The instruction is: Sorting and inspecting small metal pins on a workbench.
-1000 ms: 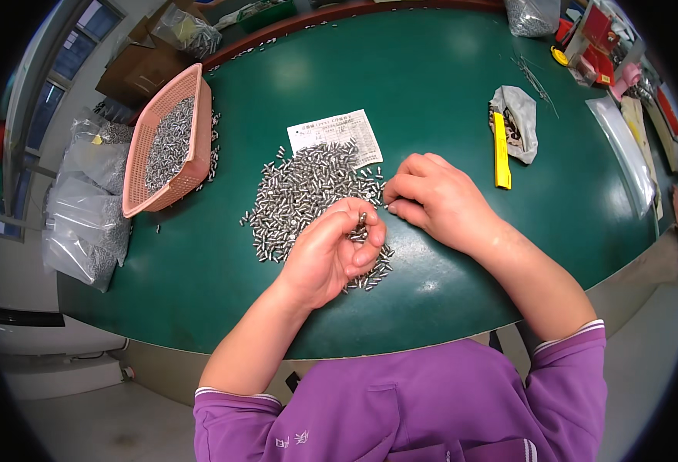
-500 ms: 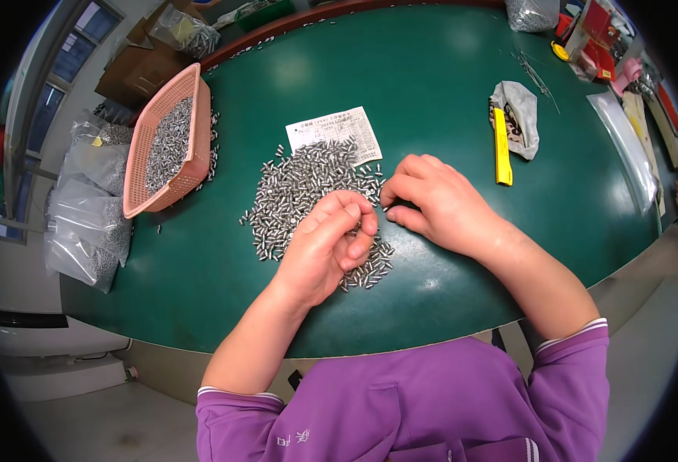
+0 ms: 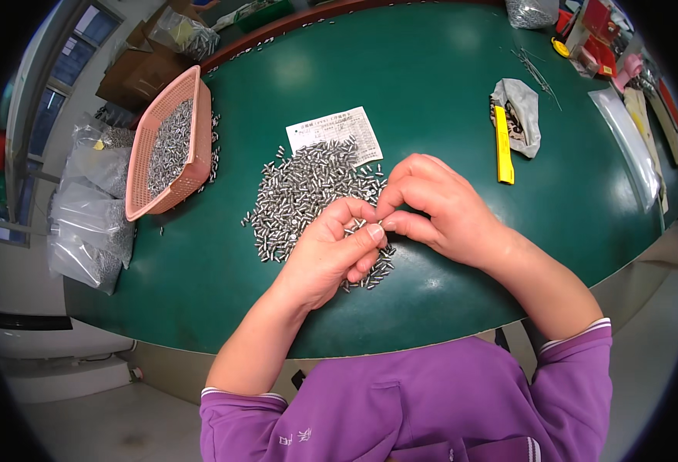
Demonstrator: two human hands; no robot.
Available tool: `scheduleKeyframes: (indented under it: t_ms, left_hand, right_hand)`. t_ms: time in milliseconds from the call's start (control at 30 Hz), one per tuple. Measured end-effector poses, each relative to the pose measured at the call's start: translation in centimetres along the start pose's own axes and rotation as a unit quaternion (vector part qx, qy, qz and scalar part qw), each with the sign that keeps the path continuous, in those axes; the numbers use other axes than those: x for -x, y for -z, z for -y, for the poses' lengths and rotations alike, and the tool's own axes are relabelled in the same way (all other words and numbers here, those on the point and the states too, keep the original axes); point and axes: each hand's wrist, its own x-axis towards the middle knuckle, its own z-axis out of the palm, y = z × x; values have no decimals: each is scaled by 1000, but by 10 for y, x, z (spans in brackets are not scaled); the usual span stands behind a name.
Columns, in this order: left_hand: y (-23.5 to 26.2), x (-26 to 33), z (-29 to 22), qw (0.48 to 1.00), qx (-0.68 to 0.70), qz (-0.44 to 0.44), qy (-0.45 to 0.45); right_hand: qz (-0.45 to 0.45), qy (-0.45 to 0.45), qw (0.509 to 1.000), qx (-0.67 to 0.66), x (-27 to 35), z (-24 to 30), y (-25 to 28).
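A heap of small silvery metal parts with dark bands (image 3: 300, 192) lies on the green table. Over the heap's near right edge, my left hand (image 3: 331, 250) has thumb and forefinger pinched together, the other fingers curled. My right hand (image 3: 443, 212) meets it there, its thumb and forefinger pinched against the left fingertips. A tiny piece seems to sit between the fingertips, but the fingers mostly hide it. Partly under the heap's far side is a white printed paper slip (image 3: 339, 131).
Left of the heap stands a pink plastic basket (image 3: 196, 154) of similar parts, beside filled clear bags (image 3: 88, 223). To the right lie a yellow utility knife (image 3: 503, 146) and an open plastic bag (image 3: 524, 115). Thin wires (image 3: 537, 73) and a cardboard box (image 3: 135, 73) are farther back.
My right hand has moved left to meet my left hand. The left thumb has swung toward the right fingertips, and the two hands now touch.
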Motion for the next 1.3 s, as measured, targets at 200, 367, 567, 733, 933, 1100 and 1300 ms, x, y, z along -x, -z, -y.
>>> scheduleKeyframes:
  t_ms: [200, 367, 567, 733, 933, 1100, 1300]
  left_hand:
    - [0, -1, -1, 999, 23, 10, 20]
    - [0, -3, 0, 998, 56, -12, 1]
    - [-1, -2, -1, 998, 52, -24, -6]
    - [-1, -2, -2, 998, 54, -31, -3]
    - [0, -2, -1, 998, 59, -35, -1]
    - [1, -1, -1, 997, 65, -37, -4]
    - [7, -2, 1, 997, 76, -11, -17]
  right_hand:
    - [-10, -2, 1000, -13, 2, 0, 2]
    - [115, -59, 992, 6, 9, 5, 9]
    - [130, -22, 989, 60, 13, 6, -1]
    - [120, 18, 985, 123, 12, 7, -2]
    - [118, 23, 986, 116, 13, 2, -4]
    - [116, 42, 988, 93, 12, 1, -2]
    - [116, 23, 987, 112, 13, 2, -7]
